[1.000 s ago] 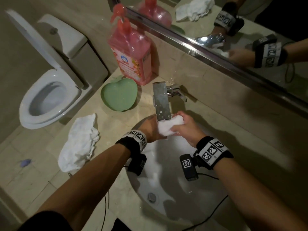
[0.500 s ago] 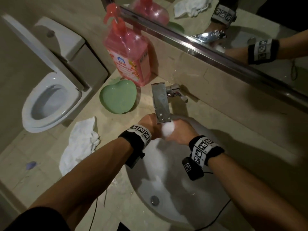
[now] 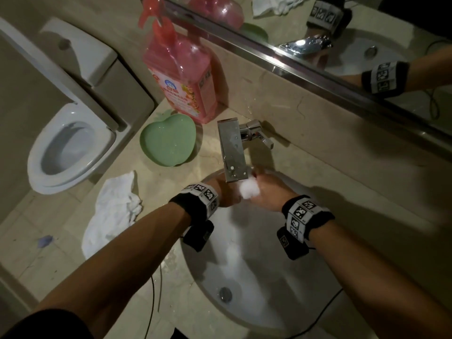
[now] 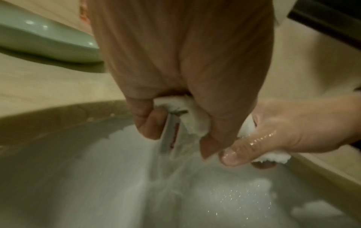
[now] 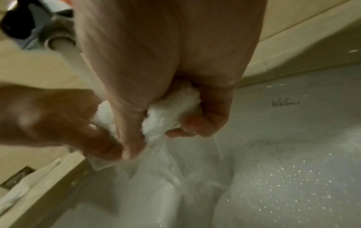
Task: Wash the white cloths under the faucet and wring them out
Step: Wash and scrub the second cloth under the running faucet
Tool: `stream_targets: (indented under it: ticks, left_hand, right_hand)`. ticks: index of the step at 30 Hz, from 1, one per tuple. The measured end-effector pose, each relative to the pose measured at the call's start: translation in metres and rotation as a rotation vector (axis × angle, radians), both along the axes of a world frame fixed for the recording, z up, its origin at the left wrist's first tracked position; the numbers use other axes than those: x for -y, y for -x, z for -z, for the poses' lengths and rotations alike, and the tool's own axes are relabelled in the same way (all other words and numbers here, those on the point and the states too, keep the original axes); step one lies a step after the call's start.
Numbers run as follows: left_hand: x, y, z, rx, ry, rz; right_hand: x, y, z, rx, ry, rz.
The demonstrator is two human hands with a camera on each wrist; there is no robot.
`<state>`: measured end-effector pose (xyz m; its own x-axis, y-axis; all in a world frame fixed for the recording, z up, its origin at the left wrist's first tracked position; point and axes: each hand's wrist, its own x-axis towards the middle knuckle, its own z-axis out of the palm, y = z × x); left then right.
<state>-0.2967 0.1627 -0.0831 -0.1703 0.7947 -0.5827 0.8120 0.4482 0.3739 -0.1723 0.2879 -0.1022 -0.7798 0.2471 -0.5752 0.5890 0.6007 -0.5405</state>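
Note:
A wet white cloth is bunched small between both my hands, just under the flat chrome faucet and over the white sink. My left hand grips its left end, fingers curled round it, a tag hanging below. My right hand squeezes the other end in its curled fingers. Water runs from the cloth into the basin in both wrist views. A second white cloth lies crumpled on the counter at the left.
A green apple-shaped dish and a pink pump bottle stand on the beige counter left of the faucet. A toilet with its lid up is beyond the counter's left edge. A mirror runs along the back wall.
The cloth has been squeezed from a larger wad into a small tight bunch, and both hands have closed in together under the spout.

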Motion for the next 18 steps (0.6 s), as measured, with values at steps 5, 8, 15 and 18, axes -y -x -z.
stream_targets:
  ticks: [5, 8, 15, 18]
  left_hand:
    - [0.029, 0.009, 0.005, 0.228, -0.154, -0.176]
    - [0.042, 0.015, -0.002, 0.287, -0.123, -0.29]
    - [0.067, 0.013, -0.014, 0.164, -0.196, -0.358]
    - [0.071, 0.016, -0.022, 0.005, -0.204, -0.362]
  right_hand:
    - [0.0, -0.006, -0.002, -0.149, 0.162, 0.0]
    - [0.007, -0.007, -0.007, -0.2, 0.207, -0.026]
    - [0.03, 0.004, -0.018, -0.241, 0.064, -0.038]
    - [0.042, 0.013, -0.023, -0.233, -0.065, -0.123]
